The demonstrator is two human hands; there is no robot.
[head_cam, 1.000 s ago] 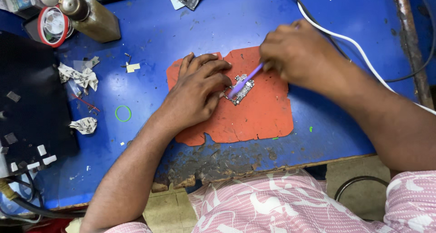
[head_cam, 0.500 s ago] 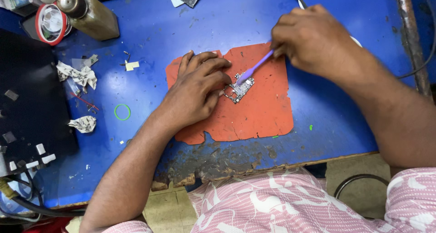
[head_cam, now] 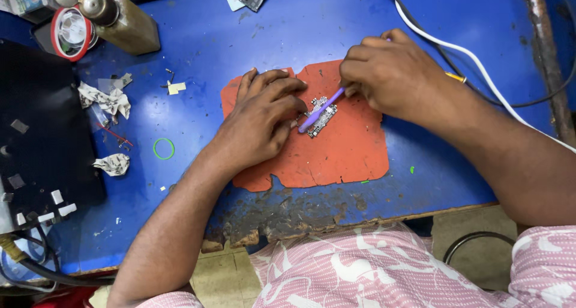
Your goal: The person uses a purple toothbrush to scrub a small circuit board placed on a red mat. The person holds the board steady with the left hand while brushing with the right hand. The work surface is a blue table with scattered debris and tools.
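Brushing circuit board [head_cam: 321, 116] mid-mat [head_cam: 354, 158]

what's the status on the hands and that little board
Left hand flat on orange mat, fingers pinning small circuit board. Right hand grips purple tool, tip on the board. Nothing in the way on the mat.

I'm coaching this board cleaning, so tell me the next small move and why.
Probably draw the purple brush in a short stroke along the board. Its tip lies at the board's near end, the right hand grips the handle, and the left hand pins the board's edge on the orange mat.
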